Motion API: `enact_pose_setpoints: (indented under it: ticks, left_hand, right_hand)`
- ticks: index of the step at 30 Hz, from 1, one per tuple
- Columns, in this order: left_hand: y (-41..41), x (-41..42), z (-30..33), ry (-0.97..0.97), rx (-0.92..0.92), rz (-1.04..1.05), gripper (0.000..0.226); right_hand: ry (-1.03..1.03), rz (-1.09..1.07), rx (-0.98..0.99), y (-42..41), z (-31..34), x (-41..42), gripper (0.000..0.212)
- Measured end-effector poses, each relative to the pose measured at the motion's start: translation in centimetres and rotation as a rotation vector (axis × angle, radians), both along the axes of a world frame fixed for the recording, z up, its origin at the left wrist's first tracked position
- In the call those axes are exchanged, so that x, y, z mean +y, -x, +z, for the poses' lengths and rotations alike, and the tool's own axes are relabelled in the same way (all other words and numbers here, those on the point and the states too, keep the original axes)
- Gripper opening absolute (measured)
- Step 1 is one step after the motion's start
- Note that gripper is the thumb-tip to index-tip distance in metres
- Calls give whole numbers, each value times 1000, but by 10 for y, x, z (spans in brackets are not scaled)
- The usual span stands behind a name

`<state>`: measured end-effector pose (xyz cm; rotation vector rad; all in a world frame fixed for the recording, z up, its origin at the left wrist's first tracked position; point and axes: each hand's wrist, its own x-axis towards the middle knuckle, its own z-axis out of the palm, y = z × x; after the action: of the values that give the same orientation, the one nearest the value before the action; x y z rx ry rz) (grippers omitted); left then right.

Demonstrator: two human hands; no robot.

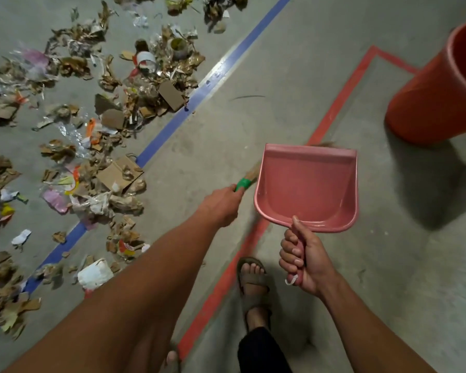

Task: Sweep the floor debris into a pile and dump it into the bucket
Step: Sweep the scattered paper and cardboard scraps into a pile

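My right hand (304, 261) grips the handle of a pink dustpan (307, 184), held above the floor with nothing in its tray. My left hand (221, 207) grips the green-wrapped handle of a straw broom (246, 179); most of its bristles are hidden behind the dustpan, with tips showing above the pan's far edge. Scattered debris (92, 125) of torn cardboard, paper and plastic covers the floor at the left, beyond a blue tape line. An orange bucket (439, 84) stands at the upper right.
A blue tape line (199, 90) runs diagonally across the concrete floor, and a red tape line (334, 111) outlines the zone near the bucket. My sandalled foot (253, 281) stands by the red line at the bottom.
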<state>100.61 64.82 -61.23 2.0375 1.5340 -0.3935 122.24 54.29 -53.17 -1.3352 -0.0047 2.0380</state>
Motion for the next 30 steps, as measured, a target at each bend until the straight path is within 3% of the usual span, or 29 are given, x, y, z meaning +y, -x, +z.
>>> enact_pose_setpoints:
  ticks: [4, 8, 11, 17, 21, 25, 30]
  left_hand:
    - [12, 70, -25, -57, 20, 327, 53]
    - [21, 104, -23, -70, 94, 558, 62]
    - [23, 96, -14, -88, 54, 569, 68]
    - [-9, 57, 5, -36, 21, 357, 80]
    - [-9, 58, 5, 25, 56, 264, 72]
    - [32, 71, 3, 58, 87, 447, 56]
    - [99, 30, 23, -39, 118, 563, 69]
  right_hand:
    - [12, 47, -7, -26, -26, 55, 48]
    - [39, 73, -19, -53, -35, 93, 47]
    - [70, 58, 1, -59, -30, 104, 47]
    - [114, 77, 33, -43, -17, 103, 46]
    - [110, 113, 37, -21, -15, 94, 47]
    - [93, 123, 39, 4, -11, 82, 49]
    - [56, 98, 35, 33, 2, 51, 49]
